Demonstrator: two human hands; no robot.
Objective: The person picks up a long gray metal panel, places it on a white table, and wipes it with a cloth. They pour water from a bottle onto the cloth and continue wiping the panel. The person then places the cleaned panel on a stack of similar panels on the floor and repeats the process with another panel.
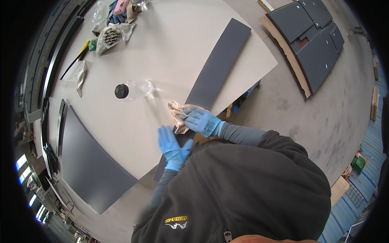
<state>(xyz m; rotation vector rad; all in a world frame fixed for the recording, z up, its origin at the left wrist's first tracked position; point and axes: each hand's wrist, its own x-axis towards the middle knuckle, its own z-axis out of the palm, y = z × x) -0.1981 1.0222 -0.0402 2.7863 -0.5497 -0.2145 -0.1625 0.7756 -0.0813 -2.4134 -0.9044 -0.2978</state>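
Note:
A long, narrow dark-grey panel (219,60) lies slantwise over the near right part of the light table. My right hand (201,121), in a blue glove, holds a crumpled beige cloth (178,115) against the panel; the fingers lie over the cloth. My left hand (172,148), gloved in the same blue, is open at the panel's near end, with fingers stretched out and thumb apart. It holds nothing. Beyond the hands, a clear bottle (139,89) with a black cap lies on its side. My body hides part of the panel's near end.
A wide dark-grey panel (91,166) rests at the left. Along the table's far left lie a bag of small metal parts (111,37), a yellow-and-black tool (79,56) and a small plastic bag (82,77). Stacked grey panels (312,44) stand off to the right.

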